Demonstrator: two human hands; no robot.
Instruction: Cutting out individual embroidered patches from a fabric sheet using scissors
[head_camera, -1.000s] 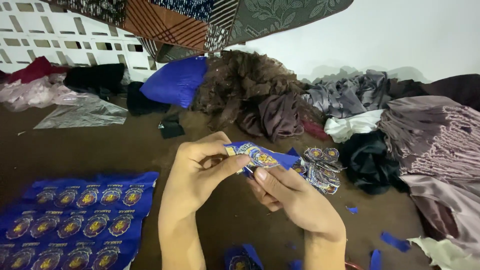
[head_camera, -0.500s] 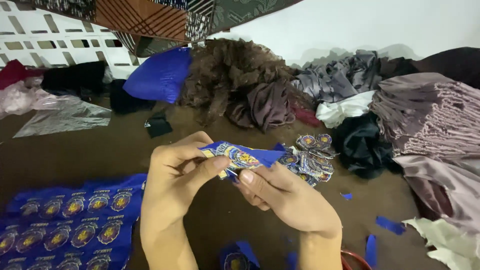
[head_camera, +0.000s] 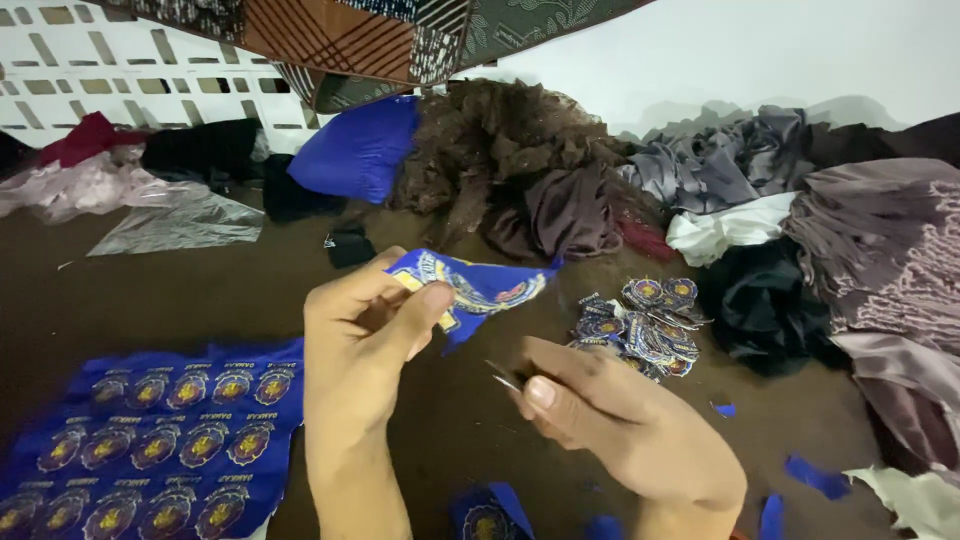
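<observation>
Sheet of blue badges (head_camera: 150, 440) lies at eight o'clock. Left hand (head_camera: 365, 330) pinches a blue badge strip (head_camera: 475, 290), long axis running toward two o'clock. Right hand (head_camera: 610, 415) is closed on small scissors (head_camera: 505, 377), tips pointing ten o'clock.

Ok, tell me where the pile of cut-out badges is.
In the head view, the pile of cut-out badges lies on the brown floor right of centre, just beyond the right hand, beside black cloth.
</observation>
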